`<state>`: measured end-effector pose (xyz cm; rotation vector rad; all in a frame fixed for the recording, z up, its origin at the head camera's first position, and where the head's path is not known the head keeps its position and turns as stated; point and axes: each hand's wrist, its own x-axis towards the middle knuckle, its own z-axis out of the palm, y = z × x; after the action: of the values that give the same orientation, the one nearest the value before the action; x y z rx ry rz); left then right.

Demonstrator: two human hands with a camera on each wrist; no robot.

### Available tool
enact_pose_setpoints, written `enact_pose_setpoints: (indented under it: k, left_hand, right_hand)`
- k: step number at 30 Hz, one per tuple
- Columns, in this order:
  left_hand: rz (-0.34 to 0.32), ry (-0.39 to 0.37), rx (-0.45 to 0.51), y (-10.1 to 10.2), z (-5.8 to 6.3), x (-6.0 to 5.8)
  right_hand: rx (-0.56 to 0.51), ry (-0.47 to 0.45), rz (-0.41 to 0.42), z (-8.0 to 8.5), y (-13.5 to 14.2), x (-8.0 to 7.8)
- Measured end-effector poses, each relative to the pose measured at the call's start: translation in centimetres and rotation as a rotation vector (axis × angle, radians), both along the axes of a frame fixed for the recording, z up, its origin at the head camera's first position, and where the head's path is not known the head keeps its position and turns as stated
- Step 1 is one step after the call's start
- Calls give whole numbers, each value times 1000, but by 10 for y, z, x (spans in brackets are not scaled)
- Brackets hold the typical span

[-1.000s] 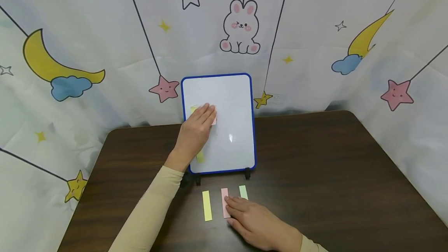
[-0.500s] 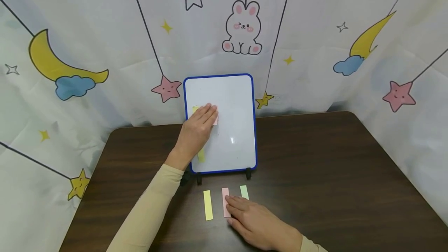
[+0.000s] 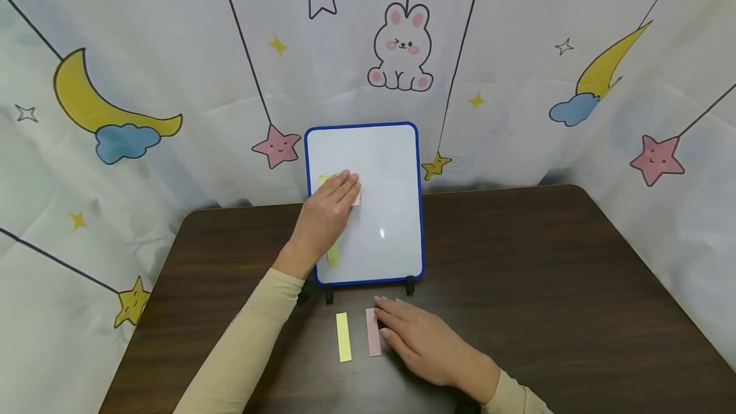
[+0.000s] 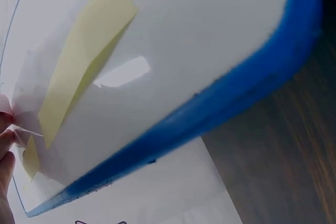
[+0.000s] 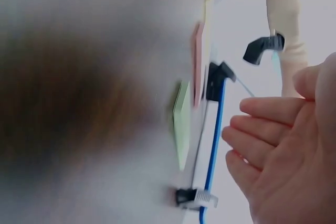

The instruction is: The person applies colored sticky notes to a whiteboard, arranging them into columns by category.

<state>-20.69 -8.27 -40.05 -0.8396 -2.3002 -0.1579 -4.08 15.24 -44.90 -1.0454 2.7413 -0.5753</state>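
Here, left hand (image 3: 325, 209) against whiteboard (image 3: 390, 203), right hand (image 3: 430, 345) over table (image 3: 552, 286), fingers (image 5: 273, 109) extended, gripping nothing.

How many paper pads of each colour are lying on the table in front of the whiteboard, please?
Yellow pad: 1
Pink pad: 1
Green pad: 1 (hidden by the right hand in the head view, visible in the right wrist view)
Total: 3
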Motion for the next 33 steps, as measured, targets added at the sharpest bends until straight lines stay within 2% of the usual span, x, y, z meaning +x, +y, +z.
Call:
enact_pose_setpoints:
  k: [4,9,12,17,20,28,33]
  left_hand:
    - [7,4,-9,-1,0,1]
    - [13,-3,-5,0,-1,1]
    - [11,-9,6,0,-1,1]
    - [8,-7,13,-1,-1,1]
    - [7,-6,13,-2,-1,1]
    - [8,-35,16,-3,-1,2]
    - [16,-42,11,-2,-1,2]
  right_hand:
    - [-62,51,-48,-1,5,-11]
    - [-147,157,-103,2,14,-28]
    - [-204,253,-123,3,18,-38]
    - [-279,449,-111,2,19,-54]
    - [-289,511,-125,1,17,-63]
    - [-150,497,-206,-4,17,-75]
    - [-104,504,-204,-9,20,-79]
